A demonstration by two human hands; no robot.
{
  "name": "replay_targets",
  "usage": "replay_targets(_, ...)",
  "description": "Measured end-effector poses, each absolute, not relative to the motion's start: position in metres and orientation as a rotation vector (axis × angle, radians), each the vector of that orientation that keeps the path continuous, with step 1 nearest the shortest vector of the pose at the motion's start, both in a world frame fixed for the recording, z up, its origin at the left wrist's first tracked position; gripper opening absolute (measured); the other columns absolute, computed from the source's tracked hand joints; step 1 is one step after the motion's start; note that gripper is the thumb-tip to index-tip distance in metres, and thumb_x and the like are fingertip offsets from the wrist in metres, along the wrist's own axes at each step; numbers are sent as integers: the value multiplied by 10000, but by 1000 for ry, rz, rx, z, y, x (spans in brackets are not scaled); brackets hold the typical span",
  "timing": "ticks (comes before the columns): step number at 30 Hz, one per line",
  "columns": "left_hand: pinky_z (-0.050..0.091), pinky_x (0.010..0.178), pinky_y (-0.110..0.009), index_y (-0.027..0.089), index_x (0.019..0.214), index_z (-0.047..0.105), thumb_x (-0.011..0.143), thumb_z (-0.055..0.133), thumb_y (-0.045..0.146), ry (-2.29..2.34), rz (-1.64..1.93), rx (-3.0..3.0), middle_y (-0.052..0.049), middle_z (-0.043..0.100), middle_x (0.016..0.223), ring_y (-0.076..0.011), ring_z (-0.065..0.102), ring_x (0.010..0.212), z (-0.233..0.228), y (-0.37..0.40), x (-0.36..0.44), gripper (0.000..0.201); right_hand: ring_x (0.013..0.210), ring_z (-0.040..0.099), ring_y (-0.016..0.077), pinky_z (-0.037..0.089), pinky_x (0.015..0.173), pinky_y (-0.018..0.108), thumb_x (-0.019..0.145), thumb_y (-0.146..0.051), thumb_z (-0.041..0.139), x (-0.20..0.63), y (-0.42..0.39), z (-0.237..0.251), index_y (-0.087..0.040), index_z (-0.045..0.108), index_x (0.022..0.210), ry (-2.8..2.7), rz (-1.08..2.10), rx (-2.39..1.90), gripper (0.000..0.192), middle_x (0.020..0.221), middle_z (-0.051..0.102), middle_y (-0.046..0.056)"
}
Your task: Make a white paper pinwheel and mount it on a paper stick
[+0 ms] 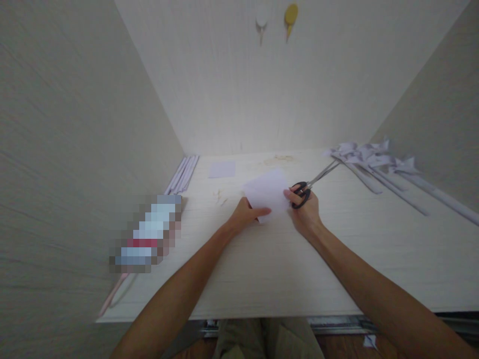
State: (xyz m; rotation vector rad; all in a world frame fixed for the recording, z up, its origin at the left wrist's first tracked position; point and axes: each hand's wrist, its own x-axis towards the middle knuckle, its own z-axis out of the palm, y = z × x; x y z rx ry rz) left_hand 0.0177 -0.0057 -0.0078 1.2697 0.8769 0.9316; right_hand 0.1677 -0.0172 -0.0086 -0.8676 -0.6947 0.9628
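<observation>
— How were the hands placed?

— The white paper sheet [268, 193] was pinched at its lower edge by the left hand [245, 215], just above the surface [262, 269] at frame centre. The black-handled scissors [307, 187] were gripped by the right hand [305, 212], fingers closed through the loops, blades pointed to the upper right.

— What could have gone wrong?

— The sheet was held at one edge only — a crooked cut or a tear could be judged likely if it sagged. The left thumb lay near the blades' path. Folded paper pinwheels [374, 159] lay at right, well apart.
</observation>
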Motion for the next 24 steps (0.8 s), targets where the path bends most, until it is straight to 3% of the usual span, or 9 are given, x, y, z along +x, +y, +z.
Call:
replay_targets(6,489,643,-299,148,904,600,506,703,250,939,1167,1060,-92,633,949,-190,597,790,-11,-5,24,423,620,508,83,384,591,223,556,-195,665,168,-18,-12,-175,495,642,-642,765,-935,192,663,559,-32)
replay_targets(13,487,644,-265,167,906,603,539,678,221,797,1298,905,-61,640,938,-167,594,818,-3,-10,29,379,542,457,86,337,496,216,551,-221,660,147,-35,-7,-171,519,646,-1141,981,-1111,177,620,542,-26)
replay_targets(24,494,601,-277,155,899,613,540,682,269,862,1339,1001,-63,643,906,-166,597,754,-9,-10,31,383,477,396,65,293,435,200,486,-230,711,147,-36,-6,-174,494,603,-1143,1052,-1083,252,564,498,-51)
